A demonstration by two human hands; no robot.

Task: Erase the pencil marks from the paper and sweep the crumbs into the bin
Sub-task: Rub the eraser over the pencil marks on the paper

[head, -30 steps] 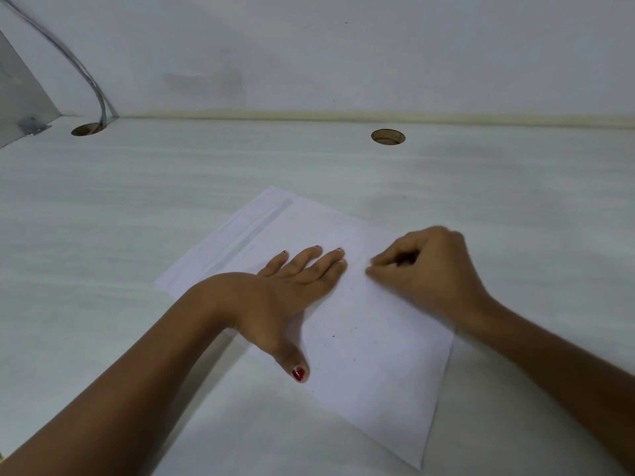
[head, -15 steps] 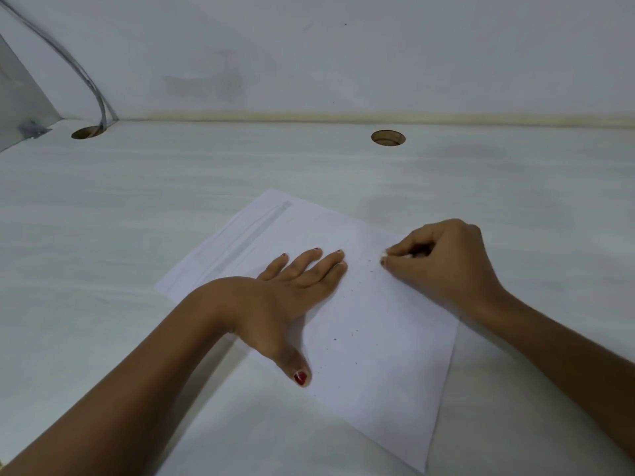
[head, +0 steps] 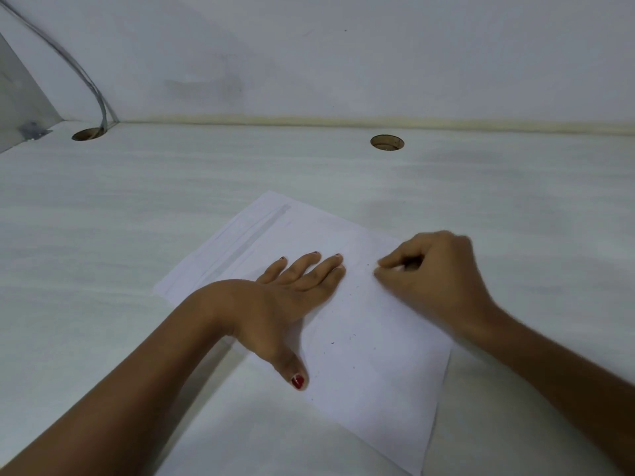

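Observation:
A white sheet of paper (head: 371, 372) lies askew on the pale desk, with faint pencil lines along its far left edge. My left hand (head: 292, 297) presses flat on the sheet, fingers straight and thumb spread toward me. My right hand (head: 429, 276) is curled at the sheet's right side, thumb and fingertips pinching a small pale eraser (head: 397, 267) that is mostly hidden. A few dark crumbs (head: 350, 337) are scattered on the paper between my hands. No bin is in view.
The desk (head: 137, 235) meets a white wall at the back. Two round cable holes are cut in it, one at the far left (head: 87, 134) with a grey cable rising from it and one at the far centre (head: 387, 142).
My right hand has slid back and forth over the paper's right part, ending a little farther from me and to the right. More crumbs show on the sheet. My left hand stayed put.

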